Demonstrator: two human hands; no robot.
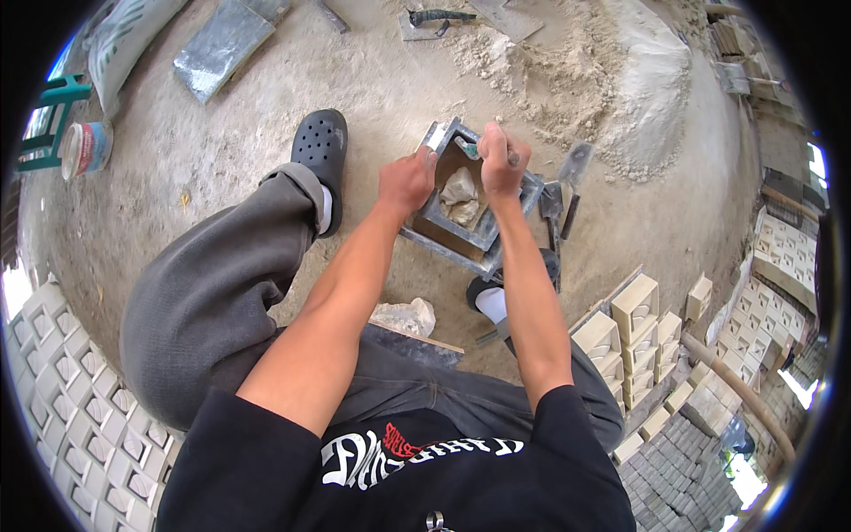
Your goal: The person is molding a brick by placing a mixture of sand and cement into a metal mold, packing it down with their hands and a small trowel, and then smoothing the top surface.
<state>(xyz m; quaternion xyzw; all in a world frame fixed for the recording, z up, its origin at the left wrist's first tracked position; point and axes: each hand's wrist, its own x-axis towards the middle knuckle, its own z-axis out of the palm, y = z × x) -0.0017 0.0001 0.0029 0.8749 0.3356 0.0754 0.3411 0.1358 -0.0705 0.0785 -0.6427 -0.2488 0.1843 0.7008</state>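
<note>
A grey metal box mould [486, 239] stands on the ground between my feet, its upper side uncovered. My left hand [408, 182] is closed at the mould's left rim. In my right fist [503, 164], over the far right rim, is a small handled tool [467, 147] with a teal part; its tip is at the mould's inner far wall, and I cannot make out its exact kind. A pale crumpled lump [459, 197] lies inside the mould, perhaps cloth or plastic.
Right of the mould lie a trowel-like tool [551, 208] and a flat metal plate [576, 163]. Pale powder [651, 97] is heaped at the far right. Cream moulded blocks [635, 310] are stacked near my right knee. A bucket [87, 149] stands at left.
</note>
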